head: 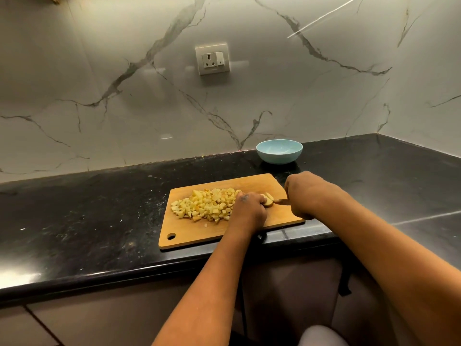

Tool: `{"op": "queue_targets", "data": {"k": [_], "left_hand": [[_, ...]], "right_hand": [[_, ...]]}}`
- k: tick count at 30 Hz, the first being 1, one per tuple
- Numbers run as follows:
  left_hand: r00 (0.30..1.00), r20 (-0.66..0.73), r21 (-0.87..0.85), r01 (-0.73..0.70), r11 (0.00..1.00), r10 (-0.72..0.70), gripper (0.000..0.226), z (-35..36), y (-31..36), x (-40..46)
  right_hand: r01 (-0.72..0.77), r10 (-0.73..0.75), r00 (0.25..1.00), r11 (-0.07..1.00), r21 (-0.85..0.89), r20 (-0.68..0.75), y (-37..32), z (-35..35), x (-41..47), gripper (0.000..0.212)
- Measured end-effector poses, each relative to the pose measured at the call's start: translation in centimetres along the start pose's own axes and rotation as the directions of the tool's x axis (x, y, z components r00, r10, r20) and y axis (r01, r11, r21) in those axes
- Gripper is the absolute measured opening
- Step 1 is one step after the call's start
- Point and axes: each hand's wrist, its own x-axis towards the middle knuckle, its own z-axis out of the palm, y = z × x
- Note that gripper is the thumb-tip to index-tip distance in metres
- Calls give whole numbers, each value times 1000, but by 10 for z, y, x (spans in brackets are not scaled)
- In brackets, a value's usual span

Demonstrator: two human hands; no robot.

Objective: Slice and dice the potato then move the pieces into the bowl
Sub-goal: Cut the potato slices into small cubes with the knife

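Observation:
A wooden cutting board [199, 236] lies on the black counter. A heap of pale yellow diced potato [204, 204] covers its middle. My left hand [249, 208] holds down a last uncut piece of potato [269, 199] to the right of the heap, fingers curled over it. My right hand [303, 193] grips a knife [280, 201]; only a short bit of blade shows, pointing left at the potato piece. The light blue bowl [279, 151] stands behind the board, near the wall, with nothing in it.
The black counter [87, 221] spreads left and right of the board, and its front edge runs just under the board's near side. A marble wall with a power socket [212, 59] rises behind. The counter meets a side wall at the far right.

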Motion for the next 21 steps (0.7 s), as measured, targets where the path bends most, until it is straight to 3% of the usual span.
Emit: {"op": "queue_targets", "data": {"k": [5,8,12,21], "left_hand": [[1000,-3,-17,2,1000,-2,35,-2,-1,-2],[999,-43,-25,-26,999,25,36,-3,-2,-6],[993,-105,-43,-56,998,51,31,-5,0,-11],[994,-102,-60,-40,997,34,30,-6,0,-8]], "right_hand": [[12,-9,1000,997,-75,28,7,-12,-11,35],[15,-15,1000,1000,7,2,14,-15,-9,31],[11,7,990,991,132,-139,16,-7,-1,29],[36,8,977,980,196,-215,12,12,5,20]]}}
